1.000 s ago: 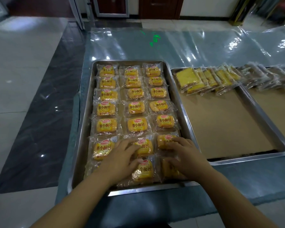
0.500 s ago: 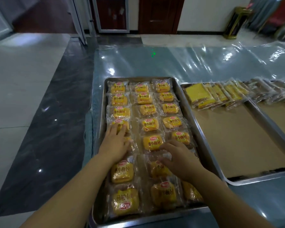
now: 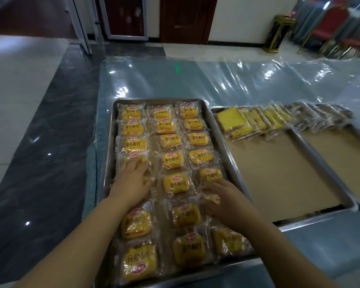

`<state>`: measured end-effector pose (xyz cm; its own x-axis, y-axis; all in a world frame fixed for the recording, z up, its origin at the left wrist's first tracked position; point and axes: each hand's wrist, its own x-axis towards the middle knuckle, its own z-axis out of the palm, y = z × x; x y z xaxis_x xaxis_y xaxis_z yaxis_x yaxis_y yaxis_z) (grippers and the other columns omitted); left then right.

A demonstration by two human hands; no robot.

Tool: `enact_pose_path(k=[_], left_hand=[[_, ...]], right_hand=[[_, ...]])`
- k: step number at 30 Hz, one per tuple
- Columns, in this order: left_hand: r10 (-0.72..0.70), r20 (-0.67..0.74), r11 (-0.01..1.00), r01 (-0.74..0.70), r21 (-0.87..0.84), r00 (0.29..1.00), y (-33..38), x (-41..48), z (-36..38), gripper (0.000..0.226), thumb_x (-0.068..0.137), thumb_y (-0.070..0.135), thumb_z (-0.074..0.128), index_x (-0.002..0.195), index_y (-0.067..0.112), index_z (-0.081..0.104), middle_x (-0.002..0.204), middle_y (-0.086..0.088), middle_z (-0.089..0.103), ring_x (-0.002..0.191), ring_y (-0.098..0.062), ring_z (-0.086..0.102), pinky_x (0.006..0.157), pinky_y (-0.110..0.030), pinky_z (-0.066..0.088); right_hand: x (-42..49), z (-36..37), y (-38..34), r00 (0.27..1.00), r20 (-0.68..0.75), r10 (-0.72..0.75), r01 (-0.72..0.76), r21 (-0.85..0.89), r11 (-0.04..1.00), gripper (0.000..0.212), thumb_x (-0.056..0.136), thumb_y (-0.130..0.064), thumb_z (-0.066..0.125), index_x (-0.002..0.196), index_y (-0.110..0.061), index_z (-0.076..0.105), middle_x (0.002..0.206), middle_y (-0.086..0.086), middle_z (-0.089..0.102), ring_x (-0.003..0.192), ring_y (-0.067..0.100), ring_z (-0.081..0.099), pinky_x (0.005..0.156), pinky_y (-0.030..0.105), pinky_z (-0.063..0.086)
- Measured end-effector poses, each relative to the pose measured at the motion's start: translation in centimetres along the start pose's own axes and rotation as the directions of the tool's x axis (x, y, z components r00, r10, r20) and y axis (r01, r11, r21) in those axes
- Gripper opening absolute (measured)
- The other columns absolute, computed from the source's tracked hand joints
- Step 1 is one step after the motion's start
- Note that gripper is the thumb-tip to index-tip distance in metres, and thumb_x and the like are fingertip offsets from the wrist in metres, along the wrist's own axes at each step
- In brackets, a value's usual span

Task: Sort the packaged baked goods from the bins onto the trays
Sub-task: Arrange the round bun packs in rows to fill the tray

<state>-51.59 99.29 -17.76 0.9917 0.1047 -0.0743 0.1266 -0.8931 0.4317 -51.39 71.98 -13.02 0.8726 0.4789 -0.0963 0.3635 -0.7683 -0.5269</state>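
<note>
Your left hand [image 3: 133, 177] has slid from the near rows up the left column. It now lies flat, fingers released, on the small-bread packets [image 3: 176, 182] there. Your right hand [image 3: 224, 201] has moved up too, and its fingers are curled round the right-column packet [image 3: 213, 199]. This looks like straightening rather than loading, since the tray [image 3: 221, 142] on the worktop [image 3: 154, 80] already looks full, three columns wide. The packets lie flat, labels up, with their long axes across the tray and the print facing you. Only the nearest left packet [image 3: 138, 263] is turned round.
</note>
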Motion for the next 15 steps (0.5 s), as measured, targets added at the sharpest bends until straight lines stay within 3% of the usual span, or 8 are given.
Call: enact_pose_path(k=[4, 7, 11, 15], left_hand=[[0.062, -0.088, 0.998, -0.064, -0.022, 0.994, 4.4, 0.0, 0.2, 0.046, 0.089, 0.035, 0.056, 0.132, 0.024, 0.047, 0.137, 0.000, 0.041, 0.127, -0.020, 0.032, 0.103, -0.036, 0.031], [0.098, -0.116, 0.992, -0.106, -0.066, 0.988, 8.6, 0.6, 1.0, 0.039, 0.088, 0.034, 0.059, 0.125, 0.023, 0.054, 0.123, 0.002, 0.049, 0.117, -0.018, 0.041, 0.099, -0.034, 0.038], [0.066, -0.184, 0.993, -0.083, -0.086, 0.981, 14.6, 1.9, 3.1, 0.026, 0.088, 0.032, 0.059, 0.113, 0.024, 0.060, 0.108, 0.004, 0.055, 0.098, -0.014, 0.049, 0.072, -0.025, 0.038], [0.024, -0.195, 0.991, -0.050, -0.128, 0.980, 19.8, 3.3, 5.7, 0.022, 0.088, 0.026, 0.061, 0.108, 0.018, 0.064, 0.105, 0.001, 0.060, 0.099, -0.018, 0.054, 0.080, -0.030, 0.042]], right_hand=[[0.8, -2.9, 3.1, 0.999, -0.036, -0.025, 0.026, 0.013, 1.000, 0.028, 0.083, -0.029, 0.068, 0.111, -0.022, 0.065, 0.107, -0.011, 0.054, 0.098, 0.012, 0.055, 0.084, 0.034, 0.049], [1.4, -5.4, 6.9, 0.999, -0.041, -0.021, 0.023, 0.048, 0.999, 0.027, 0.085, -0.029, 0.065, 0.110, -0.021, 0.064, 0.109, -0.006, 0.056, 0.098, 0.014, 0.056, 0.085, 0.036, 0.049], [2.5, -8.8, 13.1, 0.998, -0.012, -0.056, 0.056, 0.024, 0.998, 0.029, 0.086, -0.036, 0.064, 0.113, -0.027, 0.062, 0.114, -0.011, 0.058, 0.104, 0.010, 0.056, 0.089, 0.032, 0.047], [3.9, -12.0, 19.1, 0.993, 0.071, -0.097, 0.102, -0.070, 0.992, 0.029, 0.088, -0.037, 0.059, 0.116, -0.027, 0.060, 0.119, -0.011, 0.058, 0.106, 0.010, 0.055, 0.089, 0.028, 0.047]])
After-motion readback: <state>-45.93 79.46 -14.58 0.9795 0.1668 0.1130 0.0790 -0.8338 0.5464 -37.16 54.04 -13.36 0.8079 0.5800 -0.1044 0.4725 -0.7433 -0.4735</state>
